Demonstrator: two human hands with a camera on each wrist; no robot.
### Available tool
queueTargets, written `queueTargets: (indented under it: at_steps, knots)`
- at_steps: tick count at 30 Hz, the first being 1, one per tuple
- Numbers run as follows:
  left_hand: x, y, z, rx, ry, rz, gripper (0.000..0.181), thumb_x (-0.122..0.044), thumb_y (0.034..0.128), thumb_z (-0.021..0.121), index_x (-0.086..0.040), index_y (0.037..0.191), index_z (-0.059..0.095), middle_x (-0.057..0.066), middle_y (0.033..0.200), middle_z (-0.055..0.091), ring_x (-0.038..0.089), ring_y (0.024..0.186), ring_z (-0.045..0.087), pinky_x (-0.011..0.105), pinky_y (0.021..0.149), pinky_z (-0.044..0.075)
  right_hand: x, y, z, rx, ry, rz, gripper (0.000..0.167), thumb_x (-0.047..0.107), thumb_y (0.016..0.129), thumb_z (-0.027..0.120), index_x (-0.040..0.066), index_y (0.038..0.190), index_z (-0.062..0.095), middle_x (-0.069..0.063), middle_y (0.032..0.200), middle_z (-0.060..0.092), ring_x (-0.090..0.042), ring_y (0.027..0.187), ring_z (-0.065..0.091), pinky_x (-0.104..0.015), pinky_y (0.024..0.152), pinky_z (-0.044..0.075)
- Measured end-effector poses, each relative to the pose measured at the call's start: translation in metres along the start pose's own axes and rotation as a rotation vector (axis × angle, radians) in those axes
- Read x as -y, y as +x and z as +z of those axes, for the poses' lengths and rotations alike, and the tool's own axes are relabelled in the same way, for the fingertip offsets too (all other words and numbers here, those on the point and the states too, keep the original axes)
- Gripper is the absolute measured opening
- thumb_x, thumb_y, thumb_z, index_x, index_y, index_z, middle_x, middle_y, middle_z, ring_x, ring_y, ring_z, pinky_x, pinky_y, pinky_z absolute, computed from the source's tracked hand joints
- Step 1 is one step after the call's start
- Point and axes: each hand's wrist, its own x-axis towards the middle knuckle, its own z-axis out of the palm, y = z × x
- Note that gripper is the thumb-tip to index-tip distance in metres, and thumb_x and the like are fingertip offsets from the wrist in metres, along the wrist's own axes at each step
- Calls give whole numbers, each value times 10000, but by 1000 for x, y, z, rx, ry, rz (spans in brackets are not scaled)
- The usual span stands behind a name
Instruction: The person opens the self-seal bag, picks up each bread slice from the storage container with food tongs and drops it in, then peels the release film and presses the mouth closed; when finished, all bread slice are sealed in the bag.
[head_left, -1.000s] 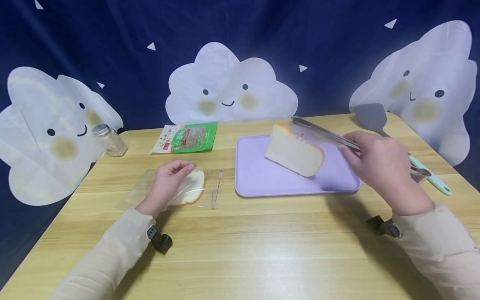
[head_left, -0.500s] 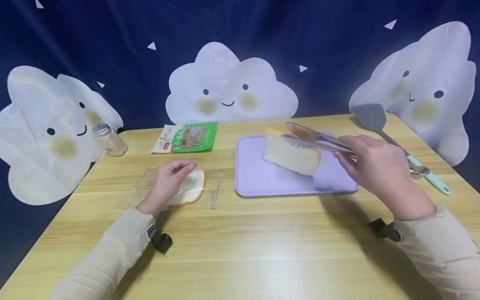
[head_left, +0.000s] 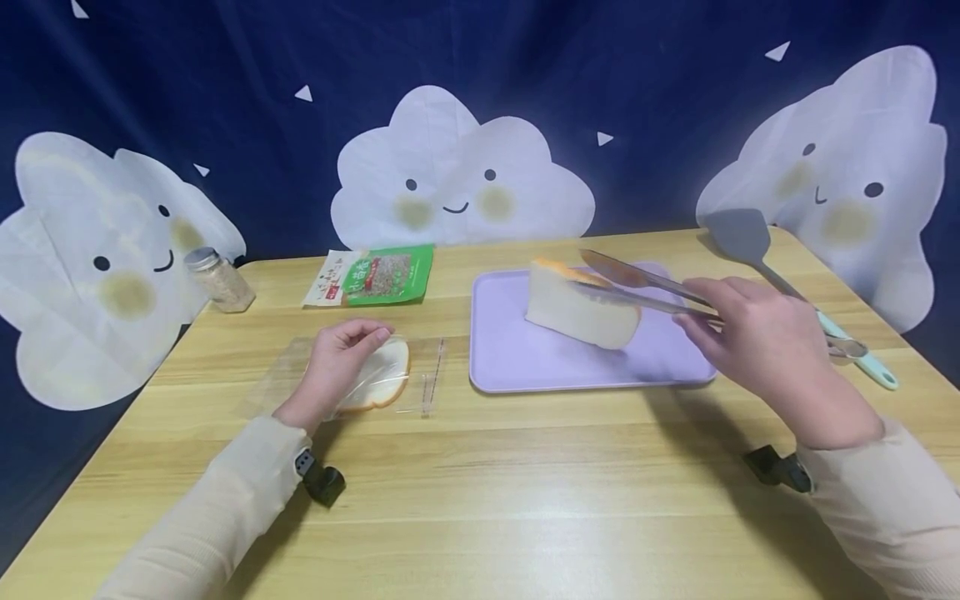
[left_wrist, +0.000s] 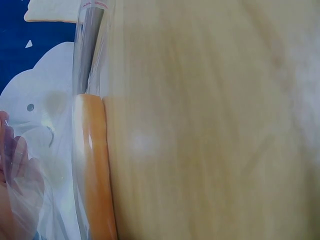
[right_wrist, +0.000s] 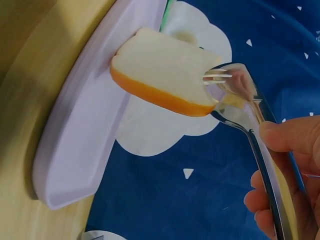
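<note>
My left hand [head_left: 341,358] pinches the top layer of a clear plastic bag [head_left: 431,375] lying on the table. Inside the bag is a bread slice [head_left: 386,379] with a brown crust; its orange-brown edge shows large in the left wrist view. In my right hand [head_left: 757,346] is a pair of metal tongs [right_wrist: 265,165]. A second bread slice [head_left: 577,308] is tilted up on edge over the lilac tray [head_left: 498,358]. The tongs' arms are spread around its upper edge, the pronged end against its pale face. Whether the far arm touches it I cannot tell.
A green-and-white seasoning packet [head_left: 375,275] lies behind the bag. At the back left stands a lidded jar [head_left: 221,279]. A grey spatula [head_left: 742,233] with a mint handle lies at the right. A dark cloud-print curtain [head_left: 525,50] hangs behind the table.
The tongs' arms have spread apart, and their tips are lower. The slice has shifted slightly left and tilted, showing more of its top crust. The left hand has stayed still.
</note>
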Motion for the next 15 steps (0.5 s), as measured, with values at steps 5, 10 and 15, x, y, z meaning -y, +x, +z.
queueTargets:
  at_steps: [5, 10, 15]
  knots:
    - [1, 0, 0, 2, 3, -14, 254, -207, 903, 609, 12, 1018, 666, 85, 1011, 663, 33, 863, 558, 156, 735, 457, -3, -5, 4, 85, 34, 84, 402, 138, 666, 752, 63, 1048, 653, -184, 933, 678, -355, 699, 612, -460, 443, 373]
    - [1, 1, 0, 3, 10, -18, 262, -219, 904, 607, 7, 1024, 667, 106, 1033, 658, 37, 875, 555, 158, 738, 455, -11, -9, 13, 168, 115, 169, 461, 123, 674, 788, 25, 1096, 633, -198, 930, 670, -307, 715, 605, -441, 554, 415]
    - [1, 1, 0, 9, 25, -38, 272, -231, 911, 597, 0, 1038, 662, 134, 1063, 653, 41, 889, 555, 161, 751, 454, -21, -15, 25, 267, 198, 240, 491, 147, 727, 771, -24, 1151, 594, -253, 1004, 646, -387, 837, 598, -504, 702, 429]
